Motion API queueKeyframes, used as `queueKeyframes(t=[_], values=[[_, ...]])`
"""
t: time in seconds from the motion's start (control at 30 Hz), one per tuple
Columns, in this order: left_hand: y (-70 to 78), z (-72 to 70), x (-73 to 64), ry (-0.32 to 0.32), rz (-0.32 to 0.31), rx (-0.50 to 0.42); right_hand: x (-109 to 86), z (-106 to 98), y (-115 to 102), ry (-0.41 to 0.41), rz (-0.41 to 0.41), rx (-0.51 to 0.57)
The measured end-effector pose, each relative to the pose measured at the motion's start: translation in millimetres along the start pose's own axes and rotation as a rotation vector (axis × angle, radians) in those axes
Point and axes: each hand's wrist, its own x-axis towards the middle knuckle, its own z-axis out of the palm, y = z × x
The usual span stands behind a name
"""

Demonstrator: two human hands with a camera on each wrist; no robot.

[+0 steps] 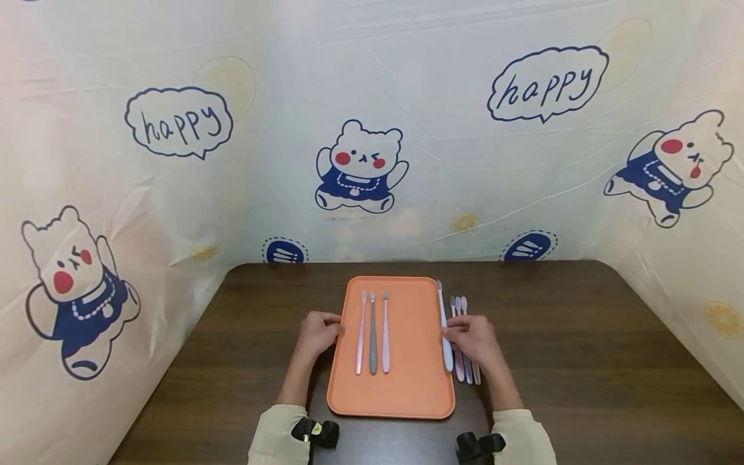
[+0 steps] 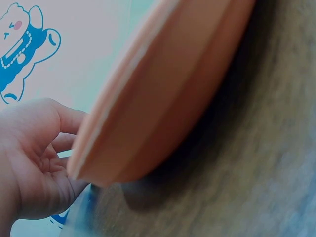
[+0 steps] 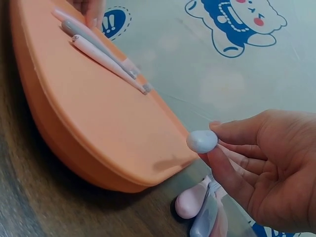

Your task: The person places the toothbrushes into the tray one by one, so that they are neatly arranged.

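Note:
My right hand pinches a pale blue toothbrush between thumb and fingers. That brush hangs over the tray's right rim, bristle end pointing away; its rounded handle end faces the right wrist camera. My left hand grips the left edge of the orange tray, fingers and thumb at the rim. Inside the tray's left half lie a pink toothbrush, a grey toothbrush and a light pink toothbrush, roughly parallel.
Beside the tray on the right, several more toothbrushes lie together on the dark wooden table, partly under my right hand. A printed curtain with bears stands behind the table and along both sides.

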Motion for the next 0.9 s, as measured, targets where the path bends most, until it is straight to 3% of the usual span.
queueKeyframes(t=[0.43,0.9], values=[[0.8,-1.9,3.8,-0.009,-0.006,0.009,3.3,8.5,-4.1,-0.014,-0.012,0.053],[1.0,-1.4,2.9,-0.005,0.002,0.018,3.5,15.3,-4.7,-0.003,-0.037,0.000]])
